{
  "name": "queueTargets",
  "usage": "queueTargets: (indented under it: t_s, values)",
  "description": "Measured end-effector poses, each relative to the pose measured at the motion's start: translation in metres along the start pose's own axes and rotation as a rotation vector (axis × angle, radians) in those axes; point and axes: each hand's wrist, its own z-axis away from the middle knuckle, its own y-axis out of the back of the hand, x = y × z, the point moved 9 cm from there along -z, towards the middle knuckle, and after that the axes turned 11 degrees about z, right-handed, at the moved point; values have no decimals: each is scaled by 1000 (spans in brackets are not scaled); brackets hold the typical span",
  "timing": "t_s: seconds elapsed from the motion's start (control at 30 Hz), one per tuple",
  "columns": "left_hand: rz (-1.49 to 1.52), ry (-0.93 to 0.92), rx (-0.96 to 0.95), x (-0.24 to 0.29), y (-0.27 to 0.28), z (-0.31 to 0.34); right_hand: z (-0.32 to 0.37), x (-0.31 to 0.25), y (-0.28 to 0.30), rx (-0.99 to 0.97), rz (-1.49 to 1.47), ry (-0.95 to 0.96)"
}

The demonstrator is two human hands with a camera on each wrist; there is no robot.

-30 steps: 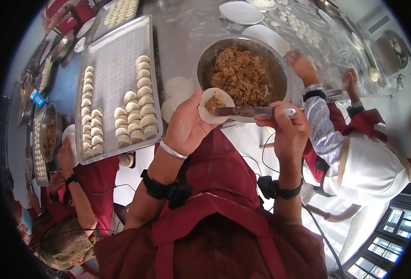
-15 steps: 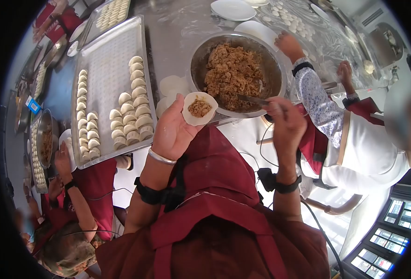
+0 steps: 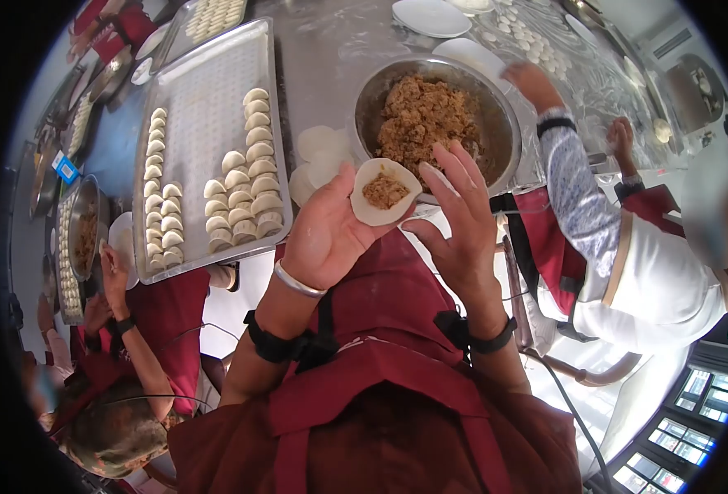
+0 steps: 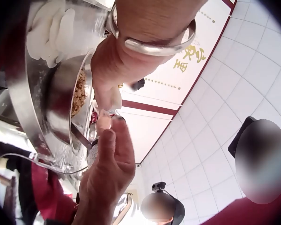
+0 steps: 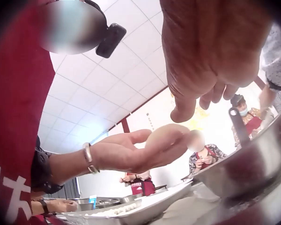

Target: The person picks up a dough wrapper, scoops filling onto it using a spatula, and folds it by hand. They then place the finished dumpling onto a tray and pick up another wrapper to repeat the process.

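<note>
A round dumpling wrapper (image 3: pixel 366 206) with brown filling (image 3: pixel 385 191) at its middle lies across the fingers of my left hand (image 3: pixel 323 235). The palm faces up and the thumb is at the wrapper's left edge. My right hand (image 3: pixel 461 222) is beside the wrapper's right edge, fingers extended and thumb apart, with nothing held. Just beyond both hands stands a metal bowl (image 3: pixel 508 123) of brown filling (image 3: pixel 422 115). A flat spreading tool (image 5: pixel 239 124) leans in that bowl, its handle over the rim in the right wrist view.
Left on the table is a metal tray (image 3: pixel 207 70) with rows of folded dumplings (image 3: pixel 257 152). Loose wrappers (image 3: pixel 319 144) lie between tray and bowl. White plates (image 3: pixel 430 18) stand behind the bowl. Another person's hand (image 3: pixel 533 85) is near its right rim.
My right hand has let go of the spreading tool, which now stands in the bowl, and has moved left to the wrapper. Filling was spread on the wrapper one second ago.
</note>
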Motion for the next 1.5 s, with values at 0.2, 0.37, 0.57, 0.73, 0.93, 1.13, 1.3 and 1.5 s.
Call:
queueTargets:
  t_s: [0.2,0.37,0.57,0.73,0.93,1.13,1.3,1.5]
  values:
    - [-248,-39,-151,-1,-20,14,-12,-5,-7,47,-76,-42]
    - [-539,-168,-155,5,-29,21,-12,0,-17,31,-287,-191]
    - [-568,-236,-77,12,-19,22,-6,9,-44,-26,-718,-500]
    - [-502,-424,-49,30,-24,26,1,3,-49,42,-888,-654]
    - [-531,-597,16,39,-13,35,9,-3,-61,176,-1056,-712]
    - [-469,-609,47,37,-7,38,5,-12,-58,218,-1064,-696]
    - [-464,-612,23,34,-11,39,7,-13,-59,324,-1126,-657]
    - [-460,-620,20,31,-9,39,1,-10,-44,265,-881,-528]
